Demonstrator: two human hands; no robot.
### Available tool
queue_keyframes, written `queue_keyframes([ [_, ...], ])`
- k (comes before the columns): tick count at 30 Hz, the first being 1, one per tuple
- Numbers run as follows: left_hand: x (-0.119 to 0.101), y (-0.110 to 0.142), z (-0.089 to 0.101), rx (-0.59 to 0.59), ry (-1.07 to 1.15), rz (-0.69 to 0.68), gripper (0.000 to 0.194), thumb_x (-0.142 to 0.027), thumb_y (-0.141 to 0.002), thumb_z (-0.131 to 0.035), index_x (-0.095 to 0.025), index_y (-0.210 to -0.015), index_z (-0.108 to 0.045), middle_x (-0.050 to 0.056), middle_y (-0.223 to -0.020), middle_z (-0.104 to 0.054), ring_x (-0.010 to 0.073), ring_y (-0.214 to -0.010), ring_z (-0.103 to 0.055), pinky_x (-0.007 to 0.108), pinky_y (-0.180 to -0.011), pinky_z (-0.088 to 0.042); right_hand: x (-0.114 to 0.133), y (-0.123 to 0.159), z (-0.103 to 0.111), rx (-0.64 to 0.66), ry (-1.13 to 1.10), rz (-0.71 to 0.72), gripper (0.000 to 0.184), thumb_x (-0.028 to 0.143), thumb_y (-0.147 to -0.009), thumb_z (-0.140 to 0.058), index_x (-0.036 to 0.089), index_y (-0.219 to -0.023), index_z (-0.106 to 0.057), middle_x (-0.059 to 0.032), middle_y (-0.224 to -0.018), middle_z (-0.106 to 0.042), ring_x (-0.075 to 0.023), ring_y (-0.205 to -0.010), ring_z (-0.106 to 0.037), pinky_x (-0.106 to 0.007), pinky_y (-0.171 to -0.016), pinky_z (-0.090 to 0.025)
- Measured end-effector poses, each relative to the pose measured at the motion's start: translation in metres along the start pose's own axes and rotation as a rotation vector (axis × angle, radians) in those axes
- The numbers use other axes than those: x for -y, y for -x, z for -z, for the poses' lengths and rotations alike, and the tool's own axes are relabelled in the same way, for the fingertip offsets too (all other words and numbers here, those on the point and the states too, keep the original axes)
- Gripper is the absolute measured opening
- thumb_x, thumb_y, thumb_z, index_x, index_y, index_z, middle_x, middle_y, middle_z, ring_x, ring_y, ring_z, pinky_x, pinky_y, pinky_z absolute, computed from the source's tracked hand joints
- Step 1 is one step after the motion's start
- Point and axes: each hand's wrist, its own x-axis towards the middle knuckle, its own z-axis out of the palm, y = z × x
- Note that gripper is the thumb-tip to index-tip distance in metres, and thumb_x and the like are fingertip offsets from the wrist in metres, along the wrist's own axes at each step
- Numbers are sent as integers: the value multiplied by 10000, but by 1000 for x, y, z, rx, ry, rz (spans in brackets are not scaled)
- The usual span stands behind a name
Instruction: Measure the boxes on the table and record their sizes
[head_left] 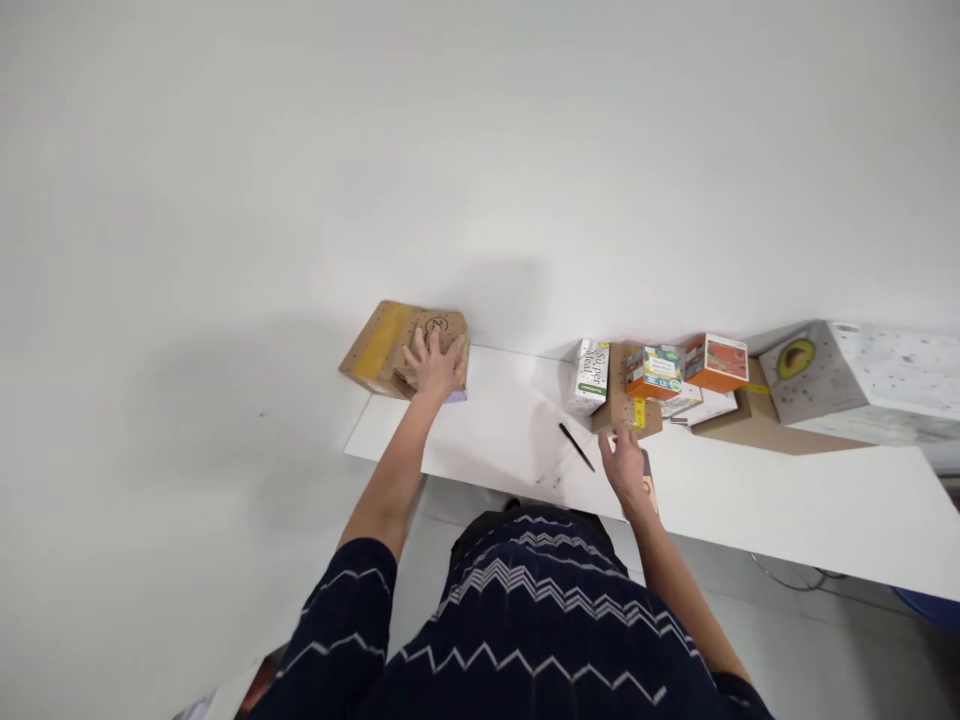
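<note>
My left hand [439,372] lies with fingers spread on top of a small brown cardboard box [444,322] at the left end of the table. Beside it, against the wall, a larger cardboard box [373,345] carries a strip of yellow tape. My right hand [622,462] has its fingers apart at the front edge of another brown box [621,405] with yellow tape; whether they press on it I cannot tell. A dark, partly hidden item [649,485] shows beside my right wrist. Between the hands lies a black pen [576,447].
A white "Super Meal" box [591,378] stands left of the taped box. Rightward are a blue-and-orange carton [654,372], an orange-and-white carton [716,362] and a large white box [825,375] with an avocado picture. All sit on a narrow white table [810,500] along the wall.
</note>
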Motion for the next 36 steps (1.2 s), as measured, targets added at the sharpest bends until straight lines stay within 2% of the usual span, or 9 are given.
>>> queue_keyframes([
  [3, -10, 27, -3, -49, 40, -51, 478, -420, -876, -456, -292, -1336, -489, 88, -1501, -281, 347, -1415, -30, 589, -1084, -8, 38, -27, 2, 2, 113, 67, 535, 431, -900, -396, 148, -1353, -407, -187, -1232, -503, -303, -1150, -475, -429, -928, -400],
  [6, -32, 73, -17, -19, 106, -97, 431, -431, -880, -443, -308, -1278, -552, 57, -1449, -380, 322, -1408, -104, 528, -1107, -58, 63, -50, 0, 101, 221, -40, 633, 478, -890, -426, 157, -1422, -306, -243, -1249, -445, -344, -1065, -541, -481, -850, -431],
  [9, -54, 121, -39, 54, 183, -118, 392, -386, -868, -471, -321, -1237, -586, 41, -1397, -449, 306, -1390, -179, 489, -1108, -118, 75, -70, -5, 196, 273, -116, 693, 538, -883, -410, 156, -1442, -260, -270, -1240, -417, -339, -961, -601, -491, -785, -455],
  [14, -67, 170, -68, 207, 259, -117, 388, -338, -832, -529, -337, -1214, -599, 28, -1324, -523, 289, -1337, -297, 469, -1092, -205, 79, -94, -18, 103, 332, -67, 667, 550, -852, -488, 98, -1339, -428, -276, -1160, -471, -396, -1040, -518, -537, -789, -425],
  [19, -60, 182, -79, 278, 305, -103, 394, -308, -833, -519, -316, -1220, -593, 28, -1294, -547, 263, -1292, -366, 444, -1074, -265, 79, -99, -33, 19, 310, 20, 567, 520, -861, -485, 68, -1196, -554, -294, -1184, -456, -414, -1117, -422, -581, -856, -356],
  [24, -59, 182, -84, 269, 323, -106, 379, -290, -836, -510, -302, -1202, -607, 27, -1274, -563, 249, -1264, -398, 421, -1061, -299, 86, -97, -38, 51, 254, -107, 474, 424, -857, -529, 174, -1259, -514, -256, -1374, -293, -385, -1129, -433, -560, -867, -358],
  [29, -60, 183, -88, 271, 339, -99, 372, -285, -829, -527, -313, -1189, -615, 26, -1257, -578, 234, -1251, -428, 415, -1055, -328, 82, -102, -35, 27, 153, -146, 508, 349, -827, -536, 223, -1314, -468, -209, -1370, -290, -362, -1132, -455, -509, -892, -371],
  [33, -56, 180, -92, 250, 443, 0, 369, -241, -812, -532, -287, -1166, -627, 37, -1216, -605, 212, -1194, -490, 400, -1038, -367, 69, -99, -32, 52, -162, -209, 582, 391, -781, -542, 201, -1326, -469, -156, -1265, -458, -287, -1095, -504, -420, -936, -385],
  [36, -52, 175, -96, 275, 647, 143, 378, -242, -827, -500, -235, -1190, -603, 54, -1199, -619, 189, -1116, -550, 351, -957, -448, 62, -76, -39, 145, -578, -288, 641, 445, -754, -526, 154, -1322, -472, -100, -1098, -599, -213, -957, -571, -314, -831, -453],
])
